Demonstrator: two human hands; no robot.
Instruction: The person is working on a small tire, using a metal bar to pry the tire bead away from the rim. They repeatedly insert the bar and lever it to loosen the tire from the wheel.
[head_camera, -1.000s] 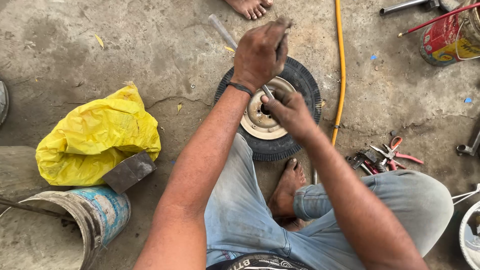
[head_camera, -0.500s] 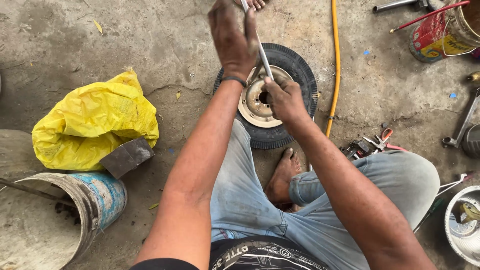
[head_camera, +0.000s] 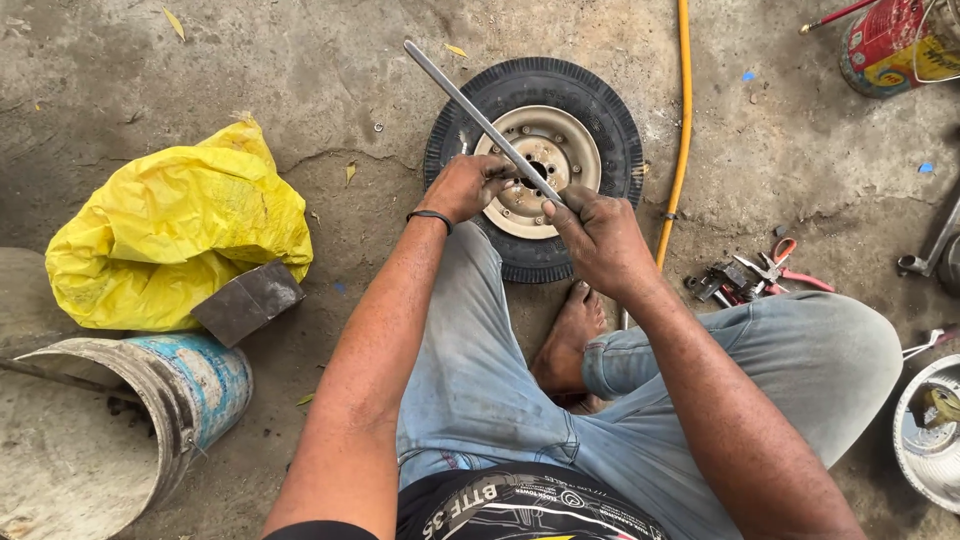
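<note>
Now the left hand (head_camera: 465, 187) has dropped from the top of the metal bar (head_camera: 480, 122) to its lower end, closed around it beside the right hand (head_camera: 598, 235), which also grips it. That end meets the hub of the small wheel (head_camera: 535, 165) lying flat on the concrete floor (head_camera: 330, 80).

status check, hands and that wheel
Left hand and right hand both grip metal bar. Bar tip at wheel hub. Nothing obstructing.
</note>
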